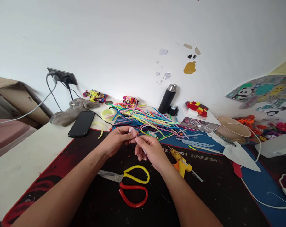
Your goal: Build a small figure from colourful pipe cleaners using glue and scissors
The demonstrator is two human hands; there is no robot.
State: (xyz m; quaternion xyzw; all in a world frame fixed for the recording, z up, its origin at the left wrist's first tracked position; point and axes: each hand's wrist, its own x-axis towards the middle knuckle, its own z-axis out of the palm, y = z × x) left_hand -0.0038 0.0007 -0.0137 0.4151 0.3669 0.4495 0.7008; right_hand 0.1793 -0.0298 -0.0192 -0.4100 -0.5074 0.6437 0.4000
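Above the dark mat, my left hand (118,140) pinches a small pale, soft-looking piece (131,129) between thumb and fingers. My right hand (150,149) meets it there, thumb and forefinger closed at the same piece; most of it is hidden by the fingers, and its exact kind I cannot make out. Below the hands lie scissors (133,186) with one yellow and one red handle, blades partly behind my left forearm. Right of my right hand rests a yellow glue gun (183,165) with a glue stick out of its back.
Behind the hands spreads a pile of coloured pipe cleaners (145,118). A black phone (81,124) lies at left near a grey plush toy (71,113). A black thermos (167,99) stands by the wall. Clear glue sticks (197,143) and a beige bowl (234,127) are at right.
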